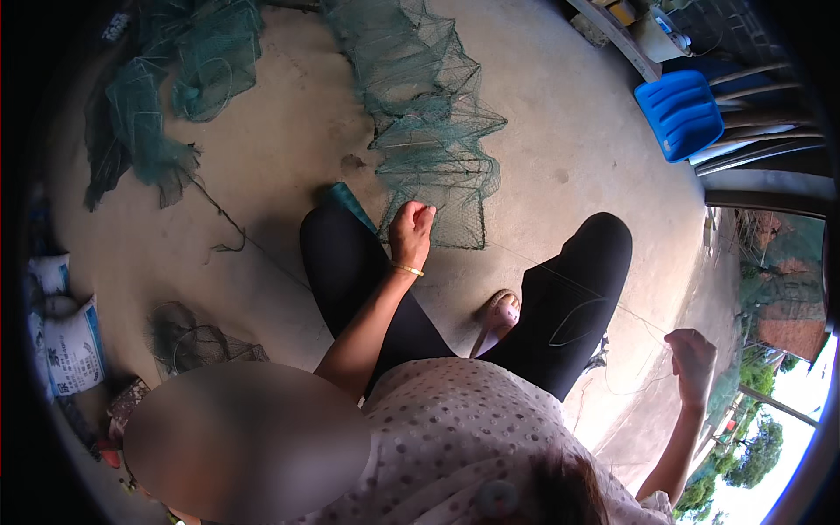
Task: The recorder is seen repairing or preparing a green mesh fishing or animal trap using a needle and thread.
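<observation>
A long green mesh net with wire frames stretches over the floor, its near end between my knees. My left hand, with a bangle at the wrist, is closed at that near end, on the netting's edge; the fingertips are partly hidden. Out to the right, my right hand is raised with its fingers pinched on a thin thread. The thread runs taut from near the net across my right thigh, and a slack loop of it hangs beside that leg. Any needle is too small to make out.
More green netting lies at the far left, a cord trailing from it. A dark mesh heap and white sacks are at left. A blue shovel blade leans near poles at the far right. My sandalled foot is between my legs.
</observation>
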Demonstrator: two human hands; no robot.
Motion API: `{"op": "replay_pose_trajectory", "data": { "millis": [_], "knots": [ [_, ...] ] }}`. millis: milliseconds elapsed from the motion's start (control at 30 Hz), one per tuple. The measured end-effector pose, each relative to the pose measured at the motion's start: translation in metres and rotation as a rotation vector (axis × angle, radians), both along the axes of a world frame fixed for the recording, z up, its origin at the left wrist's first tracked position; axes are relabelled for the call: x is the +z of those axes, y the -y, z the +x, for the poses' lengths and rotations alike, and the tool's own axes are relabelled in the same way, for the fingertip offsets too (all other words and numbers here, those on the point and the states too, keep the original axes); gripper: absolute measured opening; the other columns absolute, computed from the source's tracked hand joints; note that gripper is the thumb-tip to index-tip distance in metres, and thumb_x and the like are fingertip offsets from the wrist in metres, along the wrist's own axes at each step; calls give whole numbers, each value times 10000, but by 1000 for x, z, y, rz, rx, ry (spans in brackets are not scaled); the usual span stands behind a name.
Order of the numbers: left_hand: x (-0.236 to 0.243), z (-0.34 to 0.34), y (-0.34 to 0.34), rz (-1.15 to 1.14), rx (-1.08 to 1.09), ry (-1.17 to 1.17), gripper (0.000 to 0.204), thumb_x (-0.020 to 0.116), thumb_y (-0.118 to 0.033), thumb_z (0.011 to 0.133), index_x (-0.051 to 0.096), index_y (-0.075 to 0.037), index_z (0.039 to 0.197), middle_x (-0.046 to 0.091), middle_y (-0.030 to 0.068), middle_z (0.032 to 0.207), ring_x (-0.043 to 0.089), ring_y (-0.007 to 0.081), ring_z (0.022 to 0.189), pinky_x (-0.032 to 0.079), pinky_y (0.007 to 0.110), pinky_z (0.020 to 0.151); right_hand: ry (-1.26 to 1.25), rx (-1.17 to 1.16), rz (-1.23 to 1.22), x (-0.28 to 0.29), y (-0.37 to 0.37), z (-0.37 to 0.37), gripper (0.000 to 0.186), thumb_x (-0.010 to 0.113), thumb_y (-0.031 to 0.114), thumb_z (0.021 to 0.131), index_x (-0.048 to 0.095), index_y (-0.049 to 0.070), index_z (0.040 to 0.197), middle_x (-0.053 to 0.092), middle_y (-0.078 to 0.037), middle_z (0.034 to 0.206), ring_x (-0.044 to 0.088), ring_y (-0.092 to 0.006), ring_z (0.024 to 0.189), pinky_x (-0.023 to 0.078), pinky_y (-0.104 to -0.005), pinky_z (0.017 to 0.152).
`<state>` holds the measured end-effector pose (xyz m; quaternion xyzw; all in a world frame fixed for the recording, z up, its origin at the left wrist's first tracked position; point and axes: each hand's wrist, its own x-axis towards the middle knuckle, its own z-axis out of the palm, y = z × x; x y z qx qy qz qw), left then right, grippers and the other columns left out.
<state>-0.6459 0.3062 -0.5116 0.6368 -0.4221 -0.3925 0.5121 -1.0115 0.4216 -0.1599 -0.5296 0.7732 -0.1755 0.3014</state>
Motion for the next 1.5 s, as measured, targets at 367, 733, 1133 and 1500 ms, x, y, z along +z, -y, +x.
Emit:
{"op": "replay_pose_trajectory", "data": {
  "millis": [367, 733, 1133, 1500],
  "knots": [
    [22, -60, -80, 407, 320, -286, 368, 744, -274, 862, 514, -27, 1008, 547, 49, 900, 523, 126, 794, 470, 281, 707, -135, 1215, -347, 88, 169, -7, 261, 540, 40, 599, 665, 66, 827, 550, -2, 640, 406, -175, 537, 363, -337, 557],
    [13, -144, 6, 247, 1120, -680, 311, 609, 5, 821, 446, -58, 1079, 552, 78, 874, 566, 151, 586, 525, 318, 583, 85, 1633, -539, 39, 378, -22, 126, 755, 206, 722, 681, 104, 723, 496, 23, 572, 411, -136, 486, 311, -302, 528],
    [43, -114, -70, 232, 1094, 374, 253, 541, 23, 843, 663, -83, 1037, 589, 75, 745, 582, 199, 629, 460, 348, 576, 404, 1389, 19, -110, 489, -23, 130, 638, 97, 936, 646, -17, 874, 578, 0, 668, 396, -29, 467, 294, -208, 424],
    [35, -106, -95, 334, 727, 834, 326, 654, -30, 800, 630, -56, 1123, 561, 145, 1090, 579, 302, 982, 464, 379, 834, 384, 902, 60, -229, 417, -100, 107, 630, 91, 912, 649, 14, 840, 452, 47, 549, 312, -20, 422, 207, -216, 395]
  ]
}}
